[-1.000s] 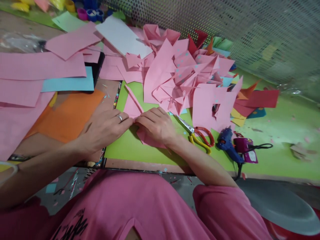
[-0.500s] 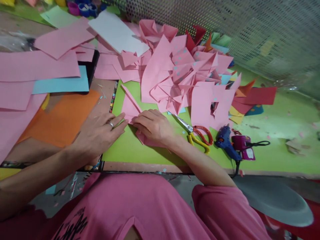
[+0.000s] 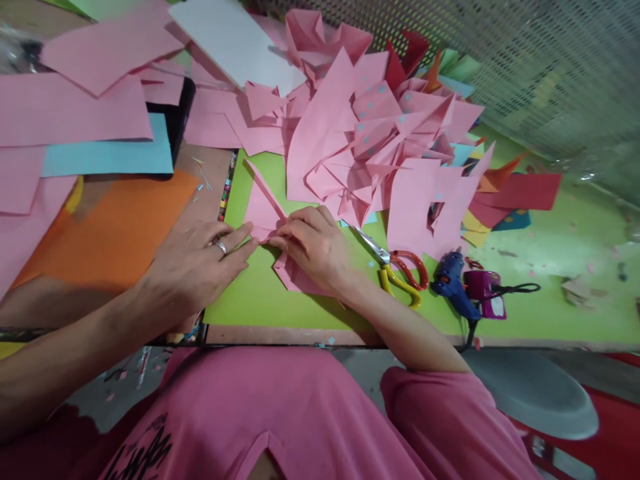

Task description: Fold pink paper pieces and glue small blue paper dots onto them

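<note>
A folded pink paper (image 3: 264, 205) lies on the green mat (image 3: 280, 311) in front of me, with a narrow raised fold running down its upper part. My left hand (image 3: 203, 257), with a ring on one finger, lies fairly flat, its fingertips touching the paper's left edge. The fingers of my right hand (image 3: 315, 247) are bent together and pinch the paper at its middle fold. Part of the paper sticks out below my right hand, and the hand hides some of it. Scissors (image 3: 387, 260) with red and yellow handles rest just right of my right hand.
Many folded pink papers (image 3: 370, 127) are heaped behind my hands. A blue glue gun (image 3: 453, 283) and a purple object (image 3: 484, 290) lie to the right. Orange paper (image 3: 120, 220) and light blue paper (image 3: 113, 150) lie at left. A grey stool (image 3: 535, 393) stands below the table edge.
The view has shifted a little, so the papers at the back sit higher. My right hand has lifted slightly and its fingers are more bunched on the fold. My left hand has barely moved.
</note>
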Demonstrator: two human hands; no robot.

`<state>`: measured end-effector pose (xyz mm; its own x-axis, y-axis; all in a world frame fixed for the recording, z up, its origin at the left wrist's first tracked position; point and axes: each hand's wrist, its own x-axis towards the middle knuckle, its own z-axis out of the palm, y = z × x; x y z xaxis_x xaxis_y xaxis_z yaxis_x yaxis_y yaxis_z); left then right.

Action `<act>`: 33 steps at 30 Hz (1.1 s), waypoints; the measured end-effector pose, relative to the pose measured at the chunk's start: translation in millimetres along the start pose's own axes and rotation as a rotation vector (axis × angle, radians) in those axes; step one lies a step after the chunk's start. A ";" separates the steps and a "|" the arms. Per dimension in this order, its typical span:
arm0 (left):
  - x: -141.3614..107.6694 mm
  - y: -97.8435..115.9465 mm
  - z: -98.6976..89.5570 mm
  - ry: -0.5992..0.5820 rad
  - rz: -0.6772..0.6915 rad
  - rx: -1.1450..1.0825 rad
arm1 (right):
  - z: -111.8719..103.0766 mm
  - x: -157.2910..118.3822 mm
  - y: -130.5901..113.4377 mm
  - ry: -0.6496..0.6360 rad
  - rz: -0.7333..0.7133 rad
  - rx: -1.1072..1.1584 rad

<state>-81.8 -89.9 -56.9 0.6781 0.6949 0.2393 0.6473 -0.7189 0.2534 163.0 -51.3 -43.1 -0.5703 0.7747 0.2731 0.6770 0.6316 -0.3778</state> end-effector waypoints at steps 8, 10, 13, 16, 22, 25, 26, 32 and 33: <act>5.6 11.0 -9.9 0.057 -0.047 0.062 | 1.6 0.3 -1.0 0.058 -0.114 -0.032; 9.5 12.1 -8.7 0.066 -0.066 0.088 | 1.8 -0.6 -2.0 0.050 -0.163 -0.054; 12.7 8.4 -3.5 0.043 -0.096 0.124 | 1.7 -2.6 -4.9 0.010 -0.189 -0.075; 11.5 3.2 0.5 0.023 -0.112 0.104 | 1.2 -4.7 -7.9 0.017 -0.180 -0.065; 8.6 5.3 -4.2 0.009 -0.033 0.039 | -2.4 -6.5 -11.4 0.012 -0.191 -0.178; 10.3 9.5 -6.7 0.002 -0.087 0.047 | -4.7 -5.9 -12.5 -0.036 -0.215 -0.213; 11.1 10.6 -7.0 0.004 -0.109 0.052 | -4.8 -5.6 -12.7 -0.042 -0.199 -0.206; 18.9 10.3 -6.0 0.054 -0.211 0.046 | -0.6 -4.5 -12.4 -0.051 -0.065 -0.092; 20.2 9.6 -5.8 0.050 -0.233 0.036 | 0.0 -4.4 -12.3 -0.050 -0.047 -0.077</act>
<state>-63.9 -82.7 -44.1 0.4910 0.8417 0.2247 0.7972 -0.5381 0.2737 157.2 -62.5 -39.6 -0.6234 0.7430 0.2438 0.6817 0.6691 -0.2960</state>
